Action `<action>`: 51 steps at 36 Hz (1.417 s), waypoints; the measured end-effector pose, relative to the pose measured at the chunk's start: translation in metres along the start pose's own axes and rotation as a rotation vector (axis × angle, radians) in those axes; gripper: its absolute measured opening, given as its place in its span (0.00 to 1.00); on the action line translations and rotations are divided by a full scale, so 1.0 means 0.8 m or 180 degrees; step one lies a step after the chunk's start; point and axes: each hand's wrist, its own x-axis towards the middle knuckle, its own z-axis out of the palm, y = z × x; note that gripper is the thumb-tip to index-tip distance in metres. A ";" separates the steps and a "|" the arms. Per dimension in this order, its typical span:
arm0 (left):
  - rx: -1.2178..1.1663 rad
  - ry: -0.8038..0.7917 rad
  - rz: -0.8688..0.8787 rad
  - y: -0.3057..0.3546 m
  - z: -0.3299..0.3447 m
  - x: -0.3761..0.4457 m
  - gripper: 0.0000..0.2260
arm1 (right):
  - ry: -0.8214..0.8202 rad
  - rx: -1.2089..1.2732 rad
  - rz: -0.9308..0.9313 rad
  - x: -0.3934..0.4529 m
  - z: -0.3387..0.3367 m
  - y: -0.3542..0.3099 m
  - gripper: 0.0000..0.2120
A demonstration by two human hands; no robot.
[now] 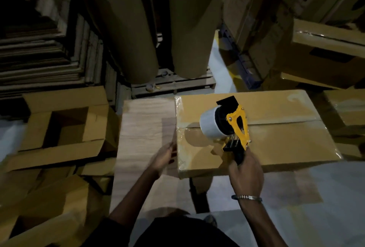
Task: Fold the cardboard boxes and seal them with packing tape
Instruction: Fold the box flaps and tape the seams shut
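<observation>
Box: the folded cardboard box (pixel 276 138) lies right in front of me, long axis running left to right, its flaps closed along a centre seam (pixel 280 122).
Tape gun: my right hand (pixel 245 171) is wrapped round the handle of the yellow tape dispenser (pixel 227 124), held above the left part of the seam, roll toward the left.
Left hand: my left hand (pixel 165 157) is at the box's left end, fingers fairly straight against its side; motion blur hides the exact contact.
Key relation: the untaped seam stretches rightward from the dispenser, so I judge the right hand is the nearer one for that pull.
Room: wooden board (pixel 146 128) just left; other boxes crowd the right end.
</observation>
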 end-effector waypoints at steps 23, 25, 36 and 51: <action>-0.0992 0.1777 0.0310 -0.065 -0.161 -0.065 0.09 | -0.2484 0.0243 -0.0607 -0.074 0.195 -0.202 0.22; -0.0966 0.1719 0.0255 -0.074 -0.186 -0.062 0.10 | -0.2453 0.0158 -0.0401 -0.077 0.244 -0.204 0.23; -0.0915 0.1249 0.0010 -0.083 -0.305 -0.026 0.08 | -0.2104 -0.0527 0.0196 -0.080 0.436 -0.170 0.26; -0.0820 0.0772 0.0533 0.020 -0.212 0.017 0.06 | -0.1552 0.0482 -0.0028 -0.058 0.318 -0.242 0.23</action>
